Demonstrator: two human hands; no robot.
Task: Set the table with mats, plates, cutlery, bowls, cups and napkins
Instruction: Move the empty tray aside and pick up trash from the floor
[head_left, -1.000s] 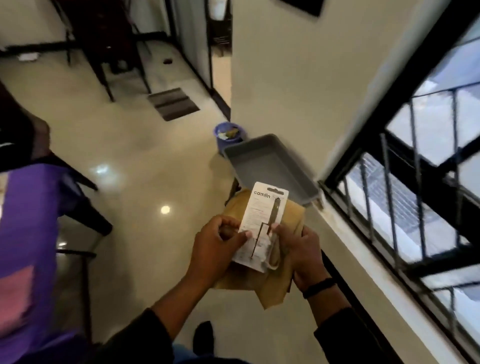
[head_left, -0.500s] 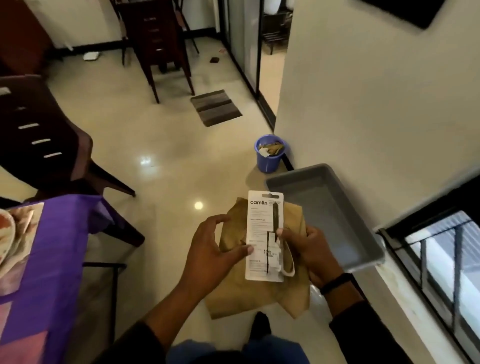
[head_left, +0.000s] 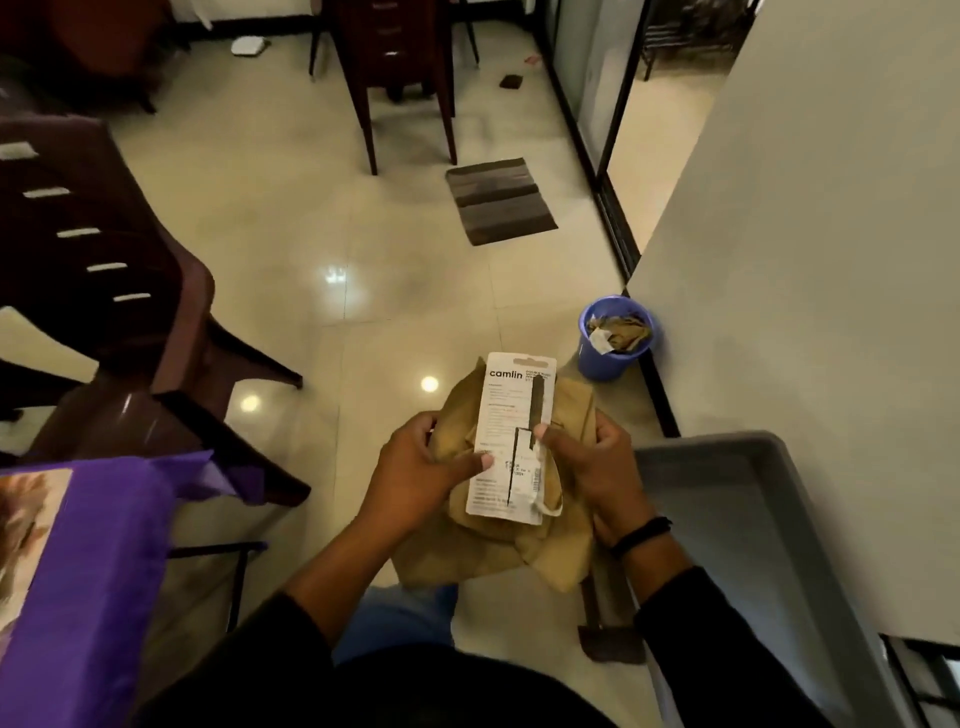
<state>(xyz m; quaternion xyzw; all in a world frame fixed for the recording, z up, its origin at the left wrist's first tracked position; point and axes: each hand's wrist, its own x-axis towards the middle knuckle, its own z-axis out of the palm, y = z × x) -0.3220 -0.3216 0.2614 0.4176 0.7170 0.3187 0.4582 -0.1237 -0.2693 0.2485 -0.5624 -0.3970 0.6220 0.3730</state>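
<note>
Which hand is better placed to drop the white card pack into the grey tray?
Probably the right hand: it pinches the white card pack and is nearer the grey tray. The left hand is on the far side.

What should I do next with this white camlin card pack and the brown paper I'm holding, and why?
Probably carry both to the blue bin by the wall and drop them in. The left hand and right hand hold the torn-open white camlin card pack against the crumpled brown paper, and the bin already holds similar brown paper, so this looks like waste rather than table setting.
</note>
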